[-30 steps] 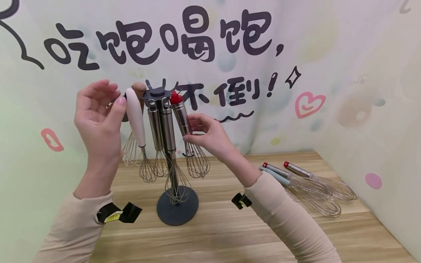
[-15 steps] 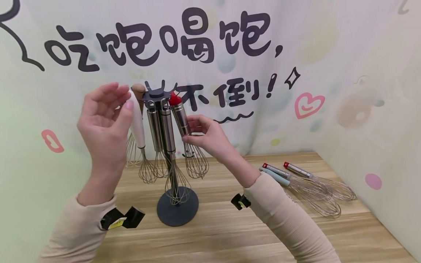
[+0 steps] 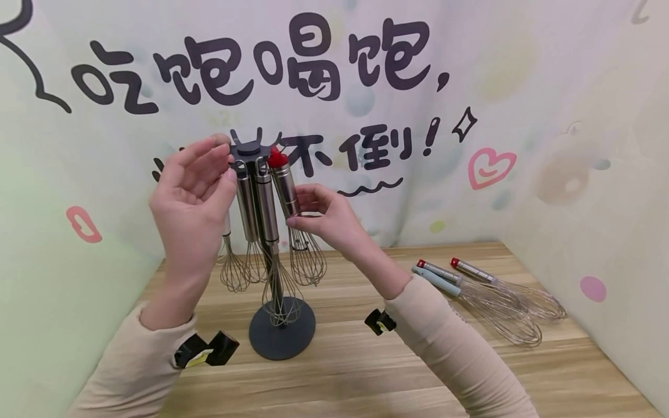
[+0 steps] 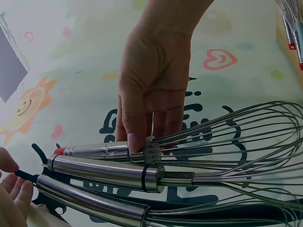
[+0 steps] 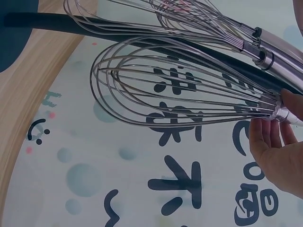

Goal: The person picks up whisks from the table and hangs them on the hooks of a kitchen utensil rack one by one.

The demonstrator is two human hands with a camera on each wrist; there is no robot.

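My right hand (image 3: 334, 217) pinches a red-tipped steel whisk (image 3: 287, 184) low on its handle, where the wires (image 5: 189, 90) begin. Its red end is up against the dark rack top (image 3: 250, 150); whether it hangs on a hook I cannot tell. Close to the rack's left side is my left hand (image 3: 193, 186), fingers loosely bent and thumb apart from them. In the left wrist view, the left fingertips (image 4: 23, 194) lie near a dark hook at a whisk's end; contact is unclear. Two steel-handled whisks (image 3: 268, 209) hang in front. A white-handled whisk (image 3: 235, 273) is mostly hidden behind my left hand.
The rack stands on a round dark base (image 3: 282, 337) on the wooden table (image 3: 366, 371). At right lie several loose whisks, one with a light blue handle (image 3: 439, 281) and others with red tips (image 3: 473, 270). Printed walls stand behind and at both sides.
My left hand has moved right toward the rack, covering the white-handled whisk's handle and the wooden handle behind it. The right hand has shifted slightly left with the red-tipped whisk.
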